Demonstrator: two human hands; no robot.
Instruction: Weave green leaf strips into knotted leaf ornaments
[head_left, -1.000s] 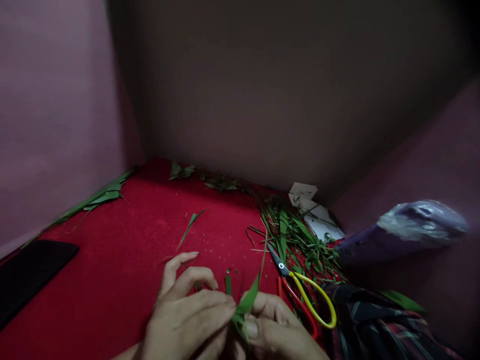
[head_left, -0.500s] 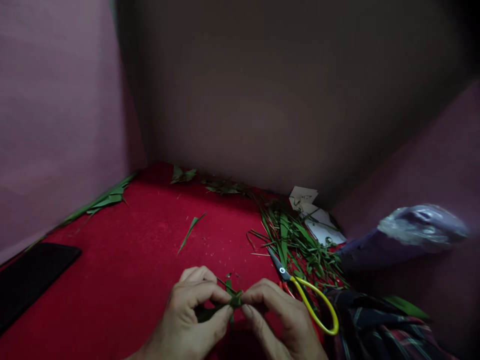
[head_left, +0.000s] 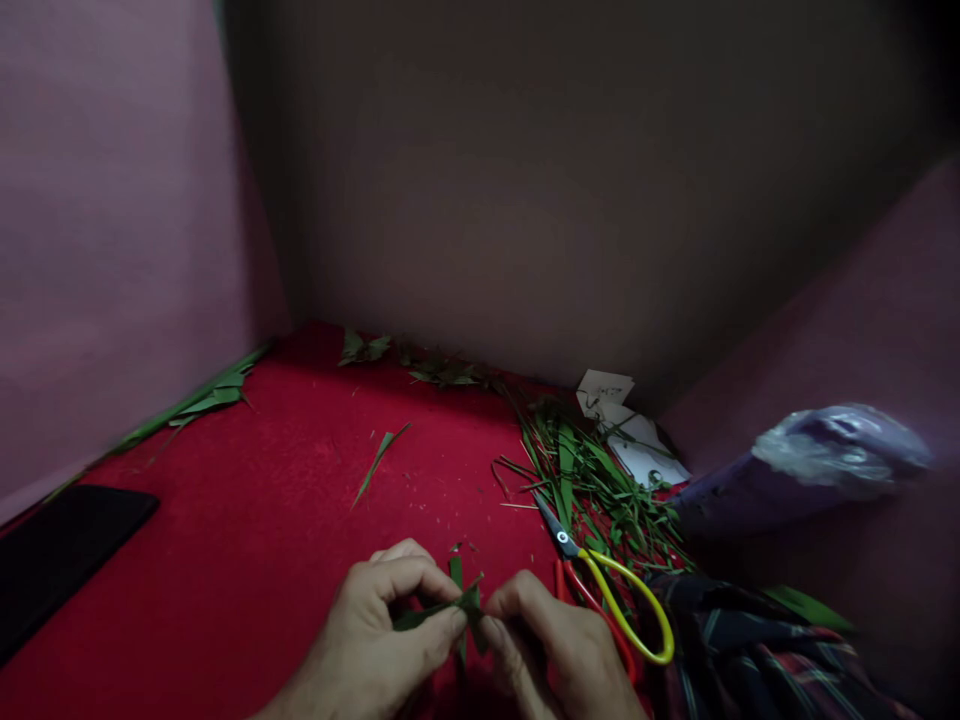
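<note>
Both of my hands meet low in the middle of the view over a red cloth [head_left: 247, 520]. My left hand [head_left: 379, 635] is closed, thumb and fingers pinching a narrow green leaf strip [head_left: 450, 603]. My right hand [head_left: 555, 650] pinches the same strip from the right, fingers curled. The strip is folded between the fingertips, with a short end sticking up. Scissors with one yellow and one red handle [head_left: 607, 590] lie just right of my right hand, blades pointing away.
A heap of cut green leaves [head_left: 592, 480] lies behind the scissors. White paper scraps [head_left: 637, 440] sit by the back wall. Loose leaves [head_left: 202, 400] line the left wall, a black flat object [head_left: 60, 550] lies at left, and plaid cloth [head_left: 757, 650] at lower right.
My left fingers, spread a second ago, have curled onto the strip. The strip's tall upright end has been folded down into a small bundle between both hands.
</note>
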